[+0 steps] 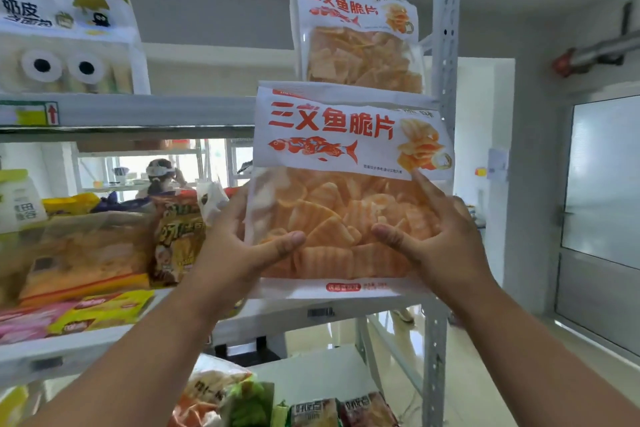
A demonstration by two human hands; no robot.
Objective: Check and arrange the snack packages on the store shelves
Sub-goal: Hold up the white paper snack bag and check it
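both hands, left hand (242, 246) and right hand (433, 236), grip the salmon chip bag (346, 191) upright at the right end of the middle shelf (104, 336), not yet set down. a matching bag (356, 31) already stands on the top shelf (138, 111); the leaning packs (86, 253) at the left seem still unsorted.

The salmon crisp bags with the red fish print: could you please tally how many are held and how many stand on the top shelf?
Held in both hands: 1, the front salmon crisp bag, left hand and right hand gripping its sides.
Standing on the top shelf: 1, the rear salmon crisp bag.
Total: 2
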